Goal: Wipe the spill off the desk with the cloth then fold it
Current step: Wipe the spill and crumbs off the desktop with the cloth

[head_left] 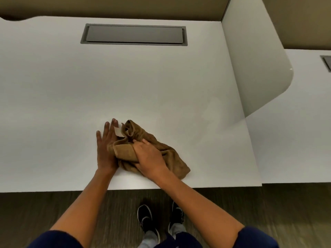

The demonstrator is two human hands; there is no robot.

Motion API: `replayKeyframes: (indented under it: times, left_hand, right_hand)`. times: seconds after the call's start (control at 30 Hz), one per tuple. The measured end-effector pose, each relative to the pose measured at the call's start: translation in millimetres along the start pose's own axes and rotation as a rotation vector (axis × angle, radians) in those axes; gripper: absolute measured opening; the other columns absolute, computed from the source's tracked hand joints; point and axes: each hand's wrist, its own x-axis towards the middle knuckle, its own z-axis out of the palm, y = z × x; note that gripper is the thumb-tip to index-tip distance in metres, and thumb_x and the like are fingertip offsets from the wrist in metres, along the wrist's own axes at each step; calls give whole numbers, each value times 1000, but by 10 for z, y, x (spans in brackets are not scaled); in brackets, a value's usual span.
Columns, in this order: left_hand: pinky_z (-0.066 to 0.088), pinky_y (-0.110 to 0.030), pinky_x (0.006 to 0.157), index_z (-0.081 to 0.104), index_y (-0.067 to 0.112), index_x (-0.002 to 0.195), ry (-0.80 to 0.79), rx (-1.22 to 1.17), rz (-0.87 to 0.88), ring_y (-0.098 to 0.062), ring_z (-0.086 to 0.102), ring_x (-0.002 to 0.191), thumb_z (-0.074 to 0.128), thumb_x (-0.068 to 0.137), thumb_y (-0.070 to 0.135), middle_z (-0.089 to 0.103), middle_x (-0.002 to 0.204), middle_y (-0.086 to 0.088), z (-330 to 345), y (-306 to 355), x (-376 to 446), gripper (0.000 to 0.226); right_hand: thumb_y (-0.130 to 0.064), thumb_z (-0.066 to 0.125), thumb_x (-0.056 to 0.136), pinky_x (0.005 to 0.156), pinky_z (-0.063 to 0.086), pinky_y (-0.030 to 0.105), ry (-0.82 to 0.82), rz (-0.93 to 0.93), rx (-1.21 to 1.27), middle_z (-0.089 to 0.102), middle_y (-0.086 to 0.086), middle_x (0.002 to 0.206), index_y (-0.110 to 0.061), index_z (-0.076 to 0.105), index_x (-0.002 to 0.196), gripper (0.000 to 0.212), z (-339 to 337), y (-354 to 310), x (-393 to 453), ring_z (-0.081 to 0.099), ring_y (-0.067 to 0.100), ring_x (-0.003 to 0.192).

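The right hand (149, 156) is gripping the bunched middle of the one brown cloth (172, 158), probably gathering it. The left hand (105, 149) is lying flat, fingers straight, grasping nothing, pressing the surface (161, 83) against the cloth's left edge, likely to steady it for folding. The cloth is sitting near the front edge. No spill is showing. One grey hatch (134, 34) is lying farther back.

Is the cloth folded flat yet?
No, the brown cloth lies bunched and crumpled on the desk, with the right hand gripping it and the left hand flat beside it.
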Motion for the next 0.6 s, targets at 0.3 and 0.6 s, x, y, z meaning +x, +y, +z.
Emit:
replayKeyframes:
  times: [0.3, 0.6]
  left_hand:
    - [3, -47, 125, 32, 9, 153, 54, -150, -54, -24, 10, 153, 55, 98, 17, 19, 164, -13, -14, 38, 18, 60]
    - [12, -54, 123, 25, -1, 153, 183, -177, -63, -27, 22, 151, 33, 99, 3, 27, 161, -14, 0, 95, 9, 55]
  right_hand:
    - [-43, 48, 89, 94, 44, 46, 168, 16, -251, 60, 11, 113, -17, 57, 116, 39, -84, 169, 71, 52, 30, 106]
    - [-9, 60, 91, 66, 44, 39, 523, 295, -434, 62, 15, 101, -9, 62, 110, 19, -746, 1006, 206, 55, 33, 86]
